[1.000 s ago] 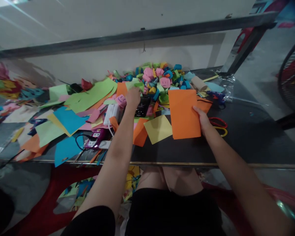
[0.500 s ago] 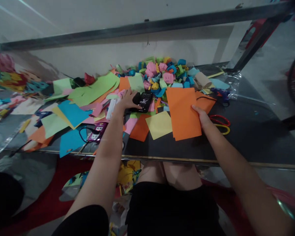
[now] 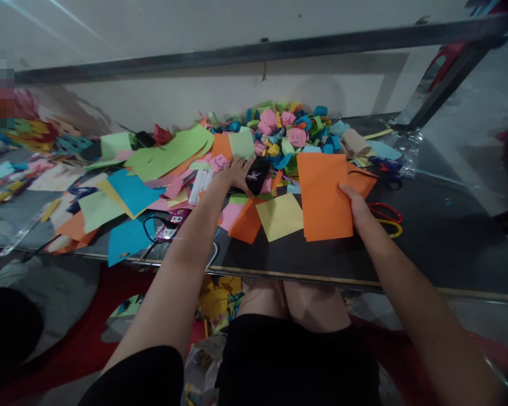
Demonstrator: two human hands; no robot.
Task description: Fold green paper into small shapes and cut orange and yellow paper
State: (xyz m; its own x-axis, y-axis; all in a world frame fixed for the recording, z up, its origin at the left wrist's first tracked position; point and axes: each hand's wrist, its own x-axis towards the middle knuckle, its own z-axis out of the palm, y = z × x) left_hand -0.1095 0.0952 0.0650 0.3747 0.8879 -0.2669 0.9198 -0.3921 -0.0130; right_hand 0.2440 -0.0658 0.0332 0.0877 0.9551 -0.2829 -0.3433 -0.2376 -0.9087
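My left hand (image 3: 237, 175) reaches over the table with its fingers spread, touching the left end of a black, phone-like object (image 3: 259, 175) with a white figure on its face. Part of that object is hidden under the hand. A small stack of orange paper sheets (image 3: 325, 197) is in my right hand (image 3: 355, 206), thumb on top and the other fingers out of sight beneath. Left of the stack lies a pale yellow sheet (image 3: 281, 217), beside a darker orange piece (image 3: 245, 223). Scissors with red and yellow handles (image 3: 387, 219) lie just right of my right hand.
Small folded paper shapes (image 3: 296, 135) are heaped against the wall at the back. Loose coloured sheets (image 3: 169, 158) cover the left side. A purple power strip (image 3: 175, 223) with a cord lies near the front edge. A cardboard roll (image 3: 355, 142) sits at back right.
My left hand has moved slightly right over the black object, whose face now looks darker. My right hand keeps hold of the orange sheets. The whole view has shifted a little.
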